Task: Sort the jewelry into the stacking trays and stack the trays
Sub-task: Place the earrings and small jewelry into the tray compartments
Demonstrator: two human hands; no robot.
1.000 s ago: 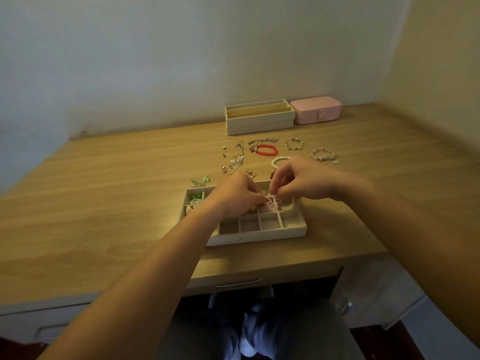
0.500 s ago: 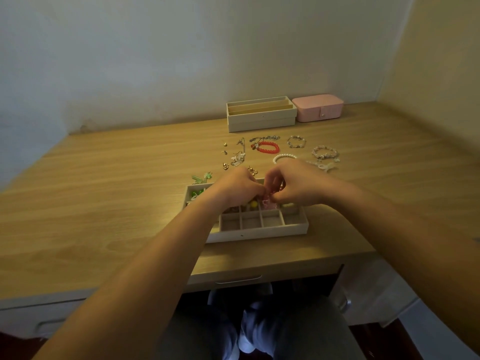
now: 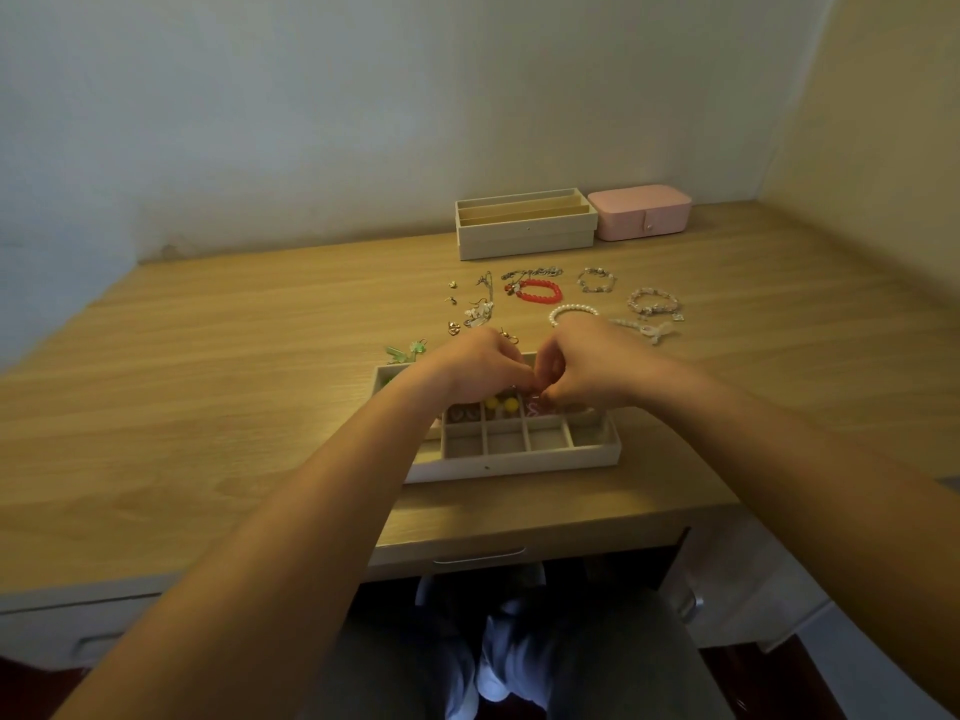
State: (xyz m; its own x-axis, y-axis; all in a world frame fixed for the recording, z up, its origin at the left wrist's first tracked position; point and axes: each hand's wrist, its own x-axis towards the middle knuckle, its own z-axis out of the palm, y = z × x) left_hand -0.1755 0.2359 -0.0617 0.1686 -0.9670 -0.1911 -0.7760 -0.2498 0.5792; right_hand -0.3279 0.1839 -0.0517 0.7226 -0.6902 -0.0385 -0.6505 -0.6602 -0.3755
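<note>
Left hand (image 3: 475, 374) and right hand (image 3: 584, 368) are curled, fingertips meeting low over the divided jewelry tray (image 3: 519, 465), apparently to seat a small pink piece (image 3: 535, 407). Whether either pinches it cannot be told. Compartments nearer than the fingers show vacant; loose bracelets (image 3: 537, 291) lie beyond the knuckles.

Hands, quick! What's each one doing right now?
Left hand: fingers curled above the divided tray; whether it holds anything cannot be told.
Right hand: fingers curled, fingertips by the left's; cannot be told either.
</note>
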